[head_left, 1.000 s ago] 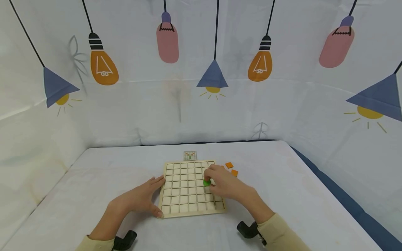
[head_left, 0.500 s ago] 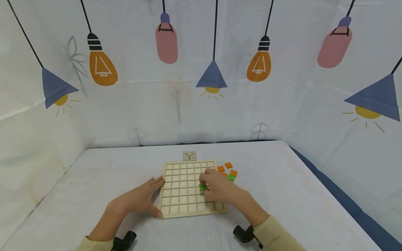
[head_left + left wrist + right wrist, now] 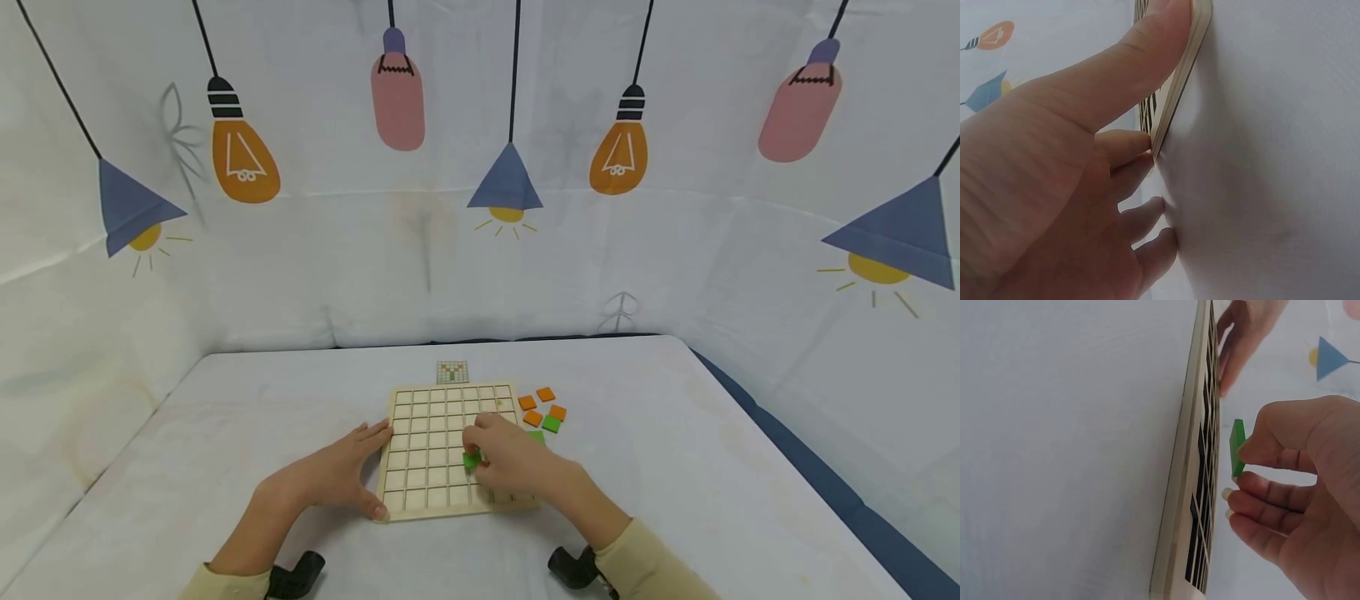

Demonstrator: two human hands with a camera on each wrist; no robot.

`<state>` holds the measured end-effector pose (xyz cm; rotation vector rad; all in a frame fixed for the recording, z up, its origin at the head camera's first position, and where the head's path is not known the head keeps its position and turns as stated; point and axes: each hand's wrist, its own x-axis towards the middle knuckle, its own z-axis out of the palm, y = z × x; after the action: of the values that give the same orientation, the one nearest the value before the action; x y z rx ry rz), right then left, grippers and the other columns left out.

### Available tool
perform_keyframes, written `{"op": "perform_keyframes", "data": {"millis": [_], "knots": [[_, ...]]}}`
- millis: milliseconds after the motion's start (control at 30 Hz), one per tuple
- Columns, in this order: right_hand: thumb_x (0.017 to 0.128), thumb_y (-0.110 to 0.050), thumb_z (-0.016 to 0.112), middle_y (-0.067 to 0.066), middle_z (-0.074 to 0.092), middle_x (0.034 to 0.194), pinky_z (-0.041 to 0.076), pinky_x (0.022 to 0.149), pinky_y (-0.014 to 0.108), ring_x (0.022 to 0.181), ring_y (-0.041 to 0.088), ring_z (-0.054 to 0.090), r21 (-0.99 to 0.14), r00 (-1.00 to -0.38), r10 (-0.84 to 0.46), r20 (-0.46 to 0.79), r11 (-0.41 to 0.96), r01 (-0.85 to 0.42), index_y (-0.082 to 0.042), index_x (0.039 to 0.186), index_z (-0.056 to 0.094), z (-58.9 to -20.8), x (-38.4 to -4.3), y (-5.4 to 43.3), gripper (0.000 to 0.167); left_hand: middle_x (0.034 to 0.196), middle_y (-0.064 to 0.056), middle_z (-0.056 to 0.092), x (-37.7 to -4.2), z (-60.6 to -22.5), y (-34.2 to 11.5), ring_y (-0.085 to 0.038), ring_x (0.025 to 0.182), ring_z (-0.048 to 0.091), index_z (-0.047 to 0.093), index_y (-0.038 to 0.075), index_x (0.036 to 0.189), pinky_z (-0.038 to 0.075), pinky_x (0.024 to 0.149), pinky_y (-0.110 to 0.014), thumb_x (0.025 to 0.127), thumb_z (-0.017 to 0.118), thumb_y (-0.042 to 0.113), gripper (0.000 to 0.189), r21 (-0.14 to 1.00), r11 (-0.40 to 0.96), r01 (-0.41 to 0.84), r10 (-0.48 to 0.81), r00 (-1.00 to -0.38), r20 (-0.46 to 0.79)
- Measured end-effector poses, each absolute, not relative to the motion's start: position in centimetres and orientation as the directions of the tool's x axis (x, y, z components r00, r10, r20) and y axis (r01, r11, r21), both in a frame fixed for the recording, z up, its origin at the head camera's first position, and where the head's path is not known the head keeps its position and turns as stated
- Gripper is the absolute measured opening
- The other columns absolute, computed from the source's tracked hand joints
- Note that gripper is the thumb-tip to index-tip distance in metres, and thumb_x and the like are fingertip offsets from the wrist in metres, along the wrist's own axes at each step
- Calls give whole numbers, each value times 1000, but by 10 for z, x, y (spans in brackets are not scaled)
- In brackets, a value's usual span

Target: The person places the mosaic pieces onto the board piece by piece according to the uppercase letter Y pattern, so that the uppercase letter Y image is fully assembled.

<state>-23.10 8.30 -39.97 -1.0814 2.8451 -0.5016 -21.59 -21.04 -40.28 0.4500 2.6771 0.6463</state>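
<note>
A small square green tile (image 3: 471, 459) is pinched between the thumb and fingertips of the right hand (image 3: 513, 461), held just above the flat wooden grid board (image 3: 420, 467) with its many square cells. In the right wrist view the green tile (image 3: 1237, 449) hangs clear of the board's surface (image 3: 1192, 487), flat side facing the cells, with a thin gap between them; the thumb sits on its upper edge and the other fingers (image 3: 1260, 503) curl below it. From the head view the tile is over the lower middle of the grid, a little right of centre.

The left hand (image 3: 333, 477) lies flat on the white table (image 3: 225, 417) against the board's left edge, fingers straight and relaxed. Its thumb presses on the near left corner, and in the left wrist view the fingertips (image 3: 1141, 147) touch the board's side rim (image 3: 1179, 81).

Beyond the right hand, just off the board's right edge, lies a loose cluster of small square tiles: three orange tiles (image 3: 545, 394) and two more green tiles (image 3: 551, 424). A small printed pattern card (image 3: 452, 372) rests just beyond the board's far edge. Behind the table hangs a white cloth backdrop (image 3: 480, 250) printed with coloured lamps.
</note>
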Motion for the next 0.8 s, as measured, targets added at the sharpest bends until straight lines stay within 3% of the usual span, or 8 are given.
{"op": "perform_keyframes", "data": {"millis": [800], "knots": [[79, -7, 64, -9, 49, 88, 38, 67, 20, 80, 8, 43, -307, -723, -691, 31, 681, -665, -23, 93, 60, -405, -227, 69, 22, 167, -10, 19, -218, -406, -211, -46, 153, 11, 27, 7, 157, 22, 117, -66, 58, 91, 50, 126, 498, 837, 226, 387, -888, -248]]}}
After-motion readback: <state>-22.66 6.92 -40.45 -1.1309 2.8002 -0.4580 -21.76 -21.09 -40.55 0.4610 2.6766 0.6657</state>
